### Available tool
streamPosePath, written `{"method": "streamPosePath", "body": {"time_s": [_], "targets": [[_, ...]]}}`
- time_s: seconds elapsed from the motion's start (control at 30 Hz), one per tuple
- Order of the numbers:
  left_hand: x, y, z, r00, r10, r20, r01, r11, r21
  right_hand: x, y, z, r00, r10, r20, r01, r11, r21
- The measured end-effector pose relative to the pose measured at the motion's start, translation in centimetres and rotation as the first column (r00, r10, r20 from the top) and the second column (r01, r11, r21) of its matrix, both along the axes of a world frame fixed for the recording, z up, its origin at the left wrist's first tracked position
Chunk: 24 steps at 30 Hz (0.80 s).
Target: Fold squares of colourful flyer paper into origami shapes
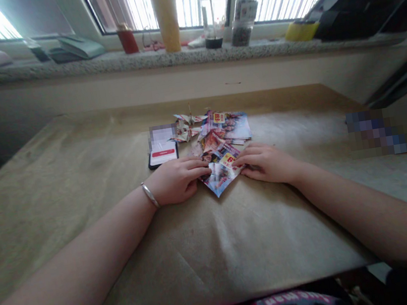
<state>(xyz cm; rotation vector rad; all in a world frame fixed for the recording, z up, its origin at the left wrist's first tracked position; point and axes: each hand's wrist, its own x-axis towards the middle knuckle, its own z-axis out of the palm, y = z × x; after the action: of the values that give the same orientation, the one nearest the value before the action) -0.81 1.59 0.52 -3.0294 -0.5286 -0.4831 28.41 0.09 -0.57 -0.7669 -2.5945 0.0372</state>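
A colourful printed sheet of paper (217, 180), with one corner pointing towards me, lies on the table between my hands. My left hand (177, 181), with a silver bracelet at the wrist, pinches its left edge. On the opposite edge, the thumb and fingers of my right hand (266, 162) press the paper. Just behind lies a stack of similar printed sheets (234, 127). Several folded paper cranes (186, 133) sit to the left of that stack. A phone (164, 156) with a lit screen rests beyond my left hand.
The table (98, 188) has a brownish covering and reaches the wall below the window. A blurred-out item (382, 133) lies at the far right. On the stone sill (189, 55) stand a red container (127, 39), a tall yellow cylinder (166, 15) and a black bag (364, 1).
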Motion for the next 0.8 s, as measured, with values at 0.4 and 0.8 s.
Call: {"method": "streamPosePath", "body": {"time_s": [0.4, 0.8], "targets": [[0.5, -0.3, 0.3, 1.0, -0.019, -0.005, 0.018, 0.998, -0.062, -0.8, -0.5, 0.1, 0.999, -0.009, 0.052, 0.006, 0.999, 0.049], [0.1, -0.4, 0.9, 0.999, 0.047, -0.021, -0.049, 0.995, -0.092, -1.2, -0.9, 0.2, 0.987, -0.154, -0.046, 0.15, 0.985, -0.081]]}}
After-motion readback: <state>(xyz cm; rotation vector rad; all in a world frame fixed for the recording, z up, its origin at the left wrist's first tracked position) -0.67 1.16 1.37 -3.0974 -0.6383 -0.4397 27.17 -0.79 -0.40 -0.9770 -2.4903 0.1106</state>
